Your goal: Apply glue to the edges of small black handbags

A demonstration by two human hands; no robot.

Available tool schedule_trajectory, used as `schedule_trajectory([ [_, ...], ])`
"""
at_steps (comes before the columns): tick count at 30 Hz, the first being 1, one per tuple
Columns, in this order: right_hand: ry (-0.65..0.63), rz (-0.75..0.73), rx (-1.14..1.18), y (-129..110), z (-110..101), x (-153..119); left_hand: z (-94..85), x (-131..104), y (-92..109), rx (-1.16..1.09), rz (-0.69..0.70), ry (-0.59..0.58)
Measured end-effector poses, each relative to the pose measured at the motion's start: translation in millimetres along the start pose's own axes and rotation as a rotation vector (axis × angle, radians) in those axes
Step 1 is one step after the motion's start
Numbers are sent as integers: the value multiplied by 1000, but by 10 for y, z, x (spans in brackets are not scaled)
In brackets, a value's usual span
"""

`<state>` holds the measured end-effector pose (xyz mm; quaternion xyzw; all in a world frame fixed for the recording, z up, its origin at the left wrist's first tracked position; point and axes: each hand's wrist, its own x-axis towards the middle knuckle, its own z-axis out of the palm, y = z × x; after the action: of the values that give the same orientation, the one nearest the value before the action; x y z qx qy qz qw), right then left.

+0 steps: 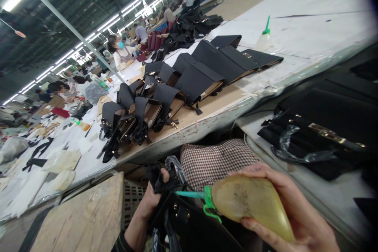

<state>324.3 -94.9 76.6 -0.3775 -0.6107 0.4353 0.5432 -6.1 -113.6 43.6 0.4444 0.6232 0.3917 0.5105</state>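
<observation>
The black bag [197,224] is lying low in front of me, its gold-coloured fittings facing up, and my left hand [152,197] is closing its fingers on a bunched black strip [158,179] at its far end, probably steadying that spot. My right hand [310,220] is gripping a squeeze bottle [251,201], thumb on one side and fingers on the other, so I am able to press it while aiming. I am holding it on its side, its green nozzle [191,194] pointing at the strip; whether the tip is touching, I cannot tell. Yellowish contents are showing through its wall, and that tilt is likely letting them run toward the nozzle. Beyond, black bags [203,80] are standing in close rows on the tabletop [310,23], several gaping and showing brown insides, perhaps spaced for easy reaching. A pale bottle [264,42] is standing behind them, its contents hard to tell, and an amber-filled bottle [84,126] is lying farther left. Beside my left forearm, a slotted crate [130,201] is sitting, its contents hidden from me.
</observation>
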Motion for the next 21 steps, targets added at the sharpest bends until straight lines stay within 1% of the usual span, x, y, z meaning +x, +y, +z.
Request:
schedule_trajectory([
  [1, -20, -59, -23, 43, -16, -9, 2, 2, -4, 9, 18, 3],
  [3, -31, -116, -63, 109, -46, -38, 6, 6, -22, 16, 43, 5],
  [5, -8, -103, -80, 140, -75, -75, 10, 9, -47, 11, 61, 2],
  [9, 91, -53, -103, 125, -129, -137, 23, 1, -79, -34, 77, -25],
  [11, 103, -48, -129, 122, -146, -155, 32, -6, -72, -60, 79, -26],
  [16, 41, -104, -161, 154, -130, -153, 48, -7, -29, -84, 73, -10],
  [21, 32, -133, -165, 65, -70, -70, 71, -14, -1, -96, 63, -17],
])
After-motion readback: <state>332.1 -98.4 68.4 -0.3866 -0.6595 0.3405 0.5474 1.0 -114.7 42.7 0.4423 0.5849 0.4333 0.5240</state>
